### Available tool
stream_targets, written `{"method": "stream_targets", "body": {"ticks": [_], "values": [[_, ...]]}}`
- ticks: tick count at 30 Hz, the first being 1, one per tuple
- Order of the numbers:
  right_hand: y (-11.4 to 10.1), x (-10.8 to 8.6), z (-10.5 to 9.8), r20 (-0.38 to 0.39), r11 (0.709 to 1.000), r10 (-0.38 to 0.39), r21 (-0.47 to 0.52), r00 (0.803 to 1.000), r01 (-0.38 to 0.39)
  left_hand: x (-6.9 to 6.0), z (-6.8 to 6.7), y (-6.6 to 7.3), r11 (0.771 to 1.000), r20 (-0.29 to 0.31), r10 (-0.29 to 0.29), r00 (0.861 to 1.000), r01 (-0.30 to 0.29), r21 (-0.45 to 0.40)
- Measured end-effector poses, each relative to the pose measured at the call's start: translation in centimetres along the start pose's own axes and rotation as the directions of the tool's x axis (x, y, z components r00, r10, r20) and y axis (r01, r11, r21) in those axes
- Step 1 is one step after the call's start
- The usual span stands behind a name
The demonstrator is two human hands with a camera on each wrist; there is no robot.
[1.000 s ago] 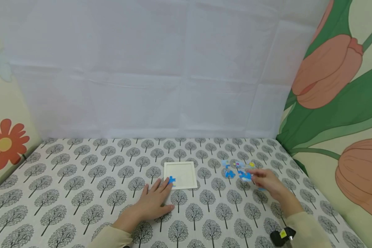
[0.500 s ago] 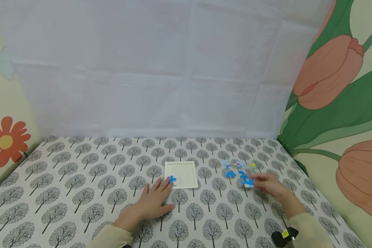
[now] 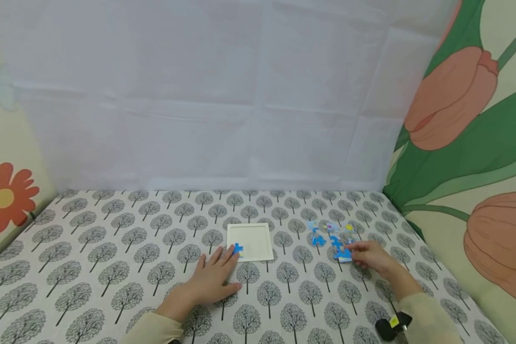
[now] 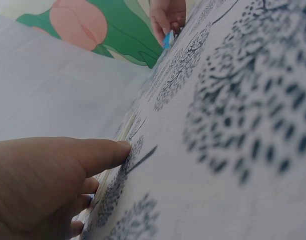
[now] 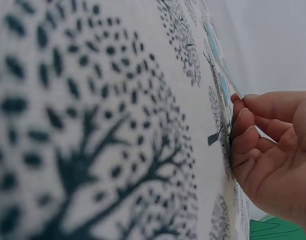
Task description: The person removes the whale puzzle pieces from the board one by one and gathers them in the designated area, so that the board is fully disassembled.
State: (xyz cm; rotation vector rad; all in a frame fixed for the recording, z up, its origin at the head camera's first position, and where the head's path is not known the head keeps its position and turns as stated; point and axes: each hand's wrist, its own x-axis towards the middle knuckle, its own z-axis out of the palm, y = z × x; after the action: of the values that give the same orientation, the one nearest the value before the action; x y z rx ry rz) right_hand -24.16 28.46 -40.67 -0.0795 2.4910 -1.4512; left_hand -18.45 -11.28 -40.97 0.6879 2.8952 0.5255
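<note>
My left hand lies with its fingers outstretched, fingertips at the lower left corner of a square white puzzle tray. Inside that corner sits one blue jigsaw piece, partly beside my fingertips. To the right, my right hand pinches another blue jigsaw piece between thumb and fingers. Seen edge-on in the right wrist view, the pinched piece is a thin sliver tilted off the cloth. In the left wrist view, my left thumb extends over the cloth next to the tray's edge.
Several loose jigsaw pieces lie beyond my right hand, among them a blue one, a pale one and one with a yellow shape. A tree-print cloth covers the table. A white sheet hangs behind.
My right hand has shifted slightly down and toward me, and a blue piece now shows at its fingertips. The left hand and the tray stay where they were.
</note>
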Motion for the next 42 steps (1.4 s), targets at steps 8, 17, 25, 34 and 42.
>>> {"method": "stream_targets", "body": {"ticks": [8, 17, 25, 34, 42], "values": [[-0.17, 0.08, 0.41, -0.015, 0.999, -0.006, -0.043, 1.000, 0.006, 0.03, -0.13, -0.14, 1.000, 0.002, -0.003, 1.000, 0.003, 0.010], [-0.33, -0.01, 0.24, 0.008, 0.999, -0.018, -0.041, 1.000, 0.018, 0.04, -0.28, -0.04, 1.000, -0.009, 0.005, 1.000, -0.005, 0.010], [-0.19, -0.16, 0.04, 0.021, 0.999, -0.031, -0.010, 0.999, 0.031, 0.02, -0.28, 0.11, 1.000, 0.004, 0.008, 1.000, -0.008, -0.008], [0.07, -0.27, -0.15, 0.012, 0.999, -0.050, 0.004, 0.999, 0.050, -0.09, -0.22, 0.18, 1.000, 0.005, 0.008, 1.000, -0.008, -0.013], [0.16, -0.24, 0.00, -0.033, 1.000, -0.022, -0.005, 0.999, 0.022, -0.06, -0.10, 0.17, 1.000, -0.005, 0.008, 1.000, -0.009, -0.009]]}}
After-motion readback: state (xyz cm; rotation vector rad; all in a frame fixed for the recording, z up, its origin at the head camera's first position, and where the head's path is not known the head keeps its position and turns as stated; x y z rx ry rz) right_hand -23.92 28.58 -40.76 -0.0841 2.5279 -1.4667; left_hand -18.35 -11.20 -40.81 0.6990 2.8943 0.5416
